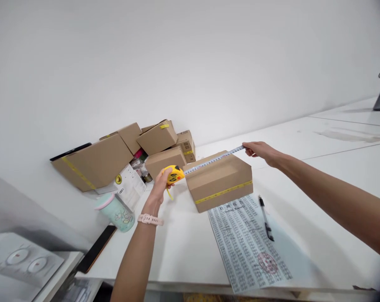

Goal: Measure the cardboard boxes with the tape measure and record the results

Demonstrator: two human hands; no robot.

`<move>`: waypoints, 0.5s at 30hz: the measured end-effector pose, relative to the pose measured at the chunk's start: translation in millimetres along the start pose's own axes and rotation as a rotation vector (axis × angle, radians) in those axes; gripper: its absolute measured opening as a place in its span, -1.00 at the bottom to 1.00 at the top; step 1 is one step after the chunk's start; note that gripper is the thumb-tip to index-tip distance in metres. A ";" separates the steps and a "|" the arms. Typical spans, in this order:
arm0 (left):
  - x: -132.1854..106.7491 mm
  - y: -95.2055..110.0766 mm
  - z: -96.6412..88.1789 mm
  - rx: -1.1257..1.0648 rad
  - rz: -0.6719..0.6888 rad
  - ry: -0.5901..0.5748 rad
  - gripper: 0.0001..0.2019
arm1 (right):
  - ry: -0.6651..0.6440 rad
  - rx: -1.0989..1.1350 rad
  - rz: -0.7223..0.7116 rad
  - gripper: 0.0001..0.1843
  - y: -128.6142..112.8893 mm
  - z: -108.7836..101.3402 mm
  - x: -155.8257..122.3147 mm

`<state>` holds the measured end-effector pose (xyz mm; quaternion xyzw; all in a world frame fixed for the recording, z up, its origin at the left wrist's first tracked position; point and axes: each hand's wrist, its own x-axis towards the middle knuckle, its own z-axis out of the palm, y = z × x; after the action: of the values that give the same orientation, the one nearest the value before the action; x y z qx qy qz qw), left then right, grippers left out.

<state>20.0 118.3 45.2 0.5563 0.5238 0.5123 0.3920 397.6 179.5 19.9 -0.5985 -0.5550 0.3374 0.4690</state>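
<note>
My left hand (161,184) is wrapped round a yellow tape measure (175,174), its strap dangling below. From it the silver blade (208,162) runs out to the right, across the top of a brown cardboard box (221,180). My right hand (259,152) pinches the far end of the blade, just past the box's right side. A strip of yellow tape goes round the box's front face. Under the box's front edge lies a printed sheet (244,243) headed "Testing Report", with a black pen (265,220) resting on it.
Several cardboard boxes (95,161) are piled at the back left against the wall. A mint tumbler (116,212) with a pink lid stands left of my forearm, near a paper (128,186) and a dark flat object (97,248). A white appliance with dials (23,262) sits lower left.
</note>
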 end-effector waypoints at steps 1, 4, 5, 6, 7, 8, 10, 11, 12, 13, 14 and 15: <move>3.7 -7.7 -10.8 0.006 -0.024 0.014 -0.55 | 0.008 -0.034 0.019 -0.62 8.4 -1.9 8.5; 8.8 -27.4 -30.7 0.016 -0.074 0.022 -0.51 | -0.009 -0.100 0.055 -0.64 26.3 2.8 20.9; 9.1 -32.0 -33.4 0.020 -0.086 0.020 -0.50 | -0.017 -0.118 0.062 -0.65 29.4 7.1 22.0; 9.1 -35.3 -34.3 0.025 -0.098 0.018 -0.49 | -0.024 -0.133 0.067 -0.67 31.2 12.1 22.2; 9.0 -37.7 -34.0 0.031 -0.109 0.015 -0.49 | -0.030 -0.147 0.073 -0.69 32.1 17.2 22.0; 9.1 -39.1 -32.7 0.036 -0.119 0.012 -0.48 | -0.037 -0.161 0.080 -0.70 32.3 22.2 21.6; 9.7 -40.4 -28.3 0.043 -0.133 0.000 -0.48 | -0.053 -0.187 0.100 -0.70 32.1 30.5 21.0; 10.4 -40.6 -25.7 0.044 -0.138 -0.007 -0.48 | -0.061 -0.197 0.112 -0.68 32.1 33.5 20.8; 11.4 -40.8 -23.2 0.044 -0.141 -0.015 -0.48 | -0.070 -0.204 0.125 -0.65 32.4 35.9 20.8; 12.5 -41.1 -21.0 0.043 -0.144 -0.020 -0.49 | -0.078 -0.207 0.138 -0.62 33.1 37.6 21.0; 13.8 -41.5 -19.1 0.041 -0.145 -0.025 -0.50 | -0.088 -0.206 0.151 -0.59 34.1 38.8 21.2; 15.2 -42.2 -17.7 0.039 -0.146 -0.027 -0.50 | -0.099 -0.200 0.161 -0.57 35.6 39.6 21.6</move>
<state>-6.2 137.5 9.5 0.5310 0.5675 0.4643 0.4246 376.7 210.1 -24.1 -0.6675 -0.5584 0.3463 0.3504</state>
